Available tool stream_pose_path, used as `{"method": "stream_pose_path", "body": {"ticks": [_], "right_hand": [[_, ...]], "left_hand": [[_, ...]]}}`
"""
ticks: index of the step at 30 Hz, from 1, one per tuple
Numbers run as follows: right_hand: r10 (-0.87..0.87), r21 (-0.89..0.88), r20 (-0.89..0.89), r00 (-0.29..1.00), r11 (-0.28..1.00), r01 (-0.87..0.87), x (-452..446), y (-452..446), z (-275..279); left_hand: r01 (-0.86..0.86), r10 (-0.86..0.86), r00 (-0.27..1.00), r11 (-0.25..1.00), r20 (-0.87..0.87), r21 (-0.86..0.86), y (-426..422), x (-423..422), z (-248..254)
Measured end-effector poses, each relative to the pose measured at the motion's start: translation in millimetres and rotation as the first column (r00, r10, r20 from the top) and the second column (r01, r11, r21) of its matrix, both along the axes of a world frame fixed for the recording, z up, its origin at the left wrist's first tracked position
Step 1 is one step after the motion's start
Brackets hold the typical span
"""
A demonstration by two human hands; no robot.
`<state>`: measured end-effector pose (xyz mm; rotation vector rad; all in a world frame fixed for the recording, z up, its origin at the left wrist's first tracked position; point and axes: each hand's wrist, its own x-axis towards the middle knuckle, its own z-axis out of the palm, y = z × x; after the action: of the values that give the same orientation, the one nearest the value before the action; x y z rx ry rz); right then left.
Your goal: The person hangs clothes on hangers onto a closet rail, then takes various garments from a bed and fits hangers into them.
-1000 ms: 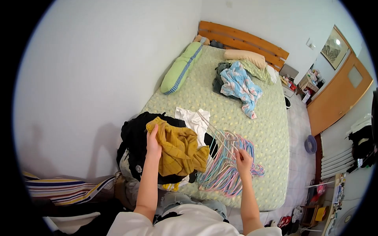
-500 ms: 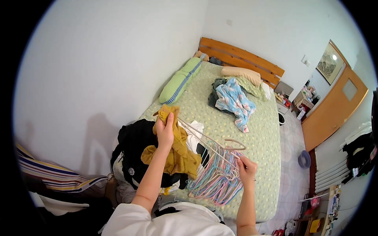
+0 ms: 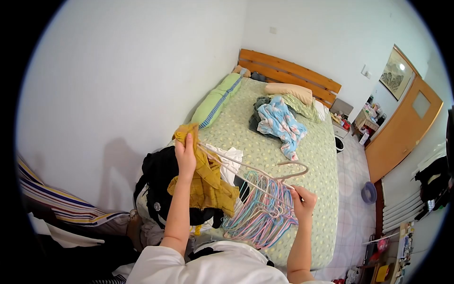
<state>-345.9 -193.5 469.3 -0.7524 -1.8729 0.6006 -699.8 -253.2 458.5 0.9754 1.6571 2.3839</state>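
My left hand (image 3: 186, 158) is closed on the upper part of a mustard-yellow checked garment (image 3: 208, 182), which hangs down over dark clothes. My right hand (image 3: 304, 201) grips a pale clothes hanger (image 3: 248, 166) near its neck, the hook curving above the fingers. The hanger's long arms point left, and the far end meets the yellow garment beside my left hand. Whether that end is still inside the cloth I cannot tell. Beneath the hanger lies a heap of pastel hangers (image 3: 260, 215) on the bed.
The bed (image 3: 317, 227) has a patterned sheet. Black clothes (image 3: 163, 180) and a white cloth (image 3: 229, 163) lie near the yellow garment. Farther back are a blue printed garment (image 3: 281, 125) and a green bolster (image 3: 215, 102). A purple basin (image 3: 369, 193) stands on the floor at right.
My left hand has shifted left with the yellow garment, and my right hand has moved right with the hanger. The hanger tip that poked out left of the garment no longer shows there.
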Motion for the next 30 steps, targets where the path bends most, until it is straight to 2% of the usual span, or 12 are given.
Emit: {"method": "stream_pose_path", "body": {"ticks": [3, 5, 8, 11, 12, 15, 17, 22, 24, 25, 28, 30], "right_hand": [[0.035, 0.062, 0.027, 0.999, 0.997, -0.037, -3.4, 6.5, 2.8], [0.054, 0.060, 0.012, 0.998, 0.997, -0.054, -9.1, 6.5, 6.5], [0.066, 0.035, 0.018, 0.998, 0.997, -0.067, -19.4, 6.6, 7.5], [0.079, -0.051, 0.010, 0.997, 0.996, -0.078, -29.8, 10.1, -3.2], [0.085, -0.088, 0.003, 0.996, 0.993, -0.084, -32.0, 11.9, -8.2], [0.155, -0.201, 0.001, 0.988, 0.968, -0.151, -35.5, 16.8, -16.9], [0.185, -0.195, -0.021, 0.982, 0.963, -0.186, -37.2, 17.6, -19.0], [0.260, -0.300, -0.150, 0.954, 0.907, -0.294, -38.6, 23.1, -31.4], [0.241, -0.289, -0.161, 0.957, 0.916, -0.280, -39.2, 22.5, -35.2], [0.232, -0.284, -0.167, 0.958, 0.919, -0.272, -39.9, 21.8, -37.7], [0.224, -0.344, -0.335, 0.915, 0.875, -0.340, -45.1, 18.9, -50.3], [0.219, -0.268, -0.359, 0.907, 0.907, -0.325, -43.9, 21.4, -61.5]], "left_hand": [[0.031, -0.028, 0.998, 0.999, -0.063, 0.042, -3.2, 3.7, 5.6], [0.044, -0.047, 0.992, 0.999, -0.113, -0.030, -7.1, 6.2, 4.0], [0.092, -0.095, 0.980, 0.995, -0.177, -0.027, -7.9, 20.5, 8.6], [0.161, -0.197, 0.951, 0.973, -0.237, -0.163, -8.5, 42.4, 14.9], [0.225, -0.244, 0.930, 0.969, -0.274, -0.101, -7.7, 60.9, 28.1], [0.345, -0.399, 0.856, 0.914, -0.328, -0.212, -10.1, 94.5, 48.8], [0.408, -0.455, 0.778, 0.890, -0.434, -0.202, -8.3, 109.7, 58.6], [0.533, -0.577, 0.676, 0.812, -0.458, -0.238, -3.9, 135.9, 73.0], [0.588, -0.645, 0.629, 0.760, -0.435, -0.277, -4.2, 140.9, 74.0], [0.595, -0.675, 0.618, 0.737, -0.404, -0.321, -6.6, 146.6, 75.5], [0.542, -0.659, 0.534, 0.748, -0.530, -0.384, -10.2, 163.2, 75.6], [0.504, -0.693, 0.449, 0.718, -0.564, -0.481, -13.9, 166.5, 71.8]]}}
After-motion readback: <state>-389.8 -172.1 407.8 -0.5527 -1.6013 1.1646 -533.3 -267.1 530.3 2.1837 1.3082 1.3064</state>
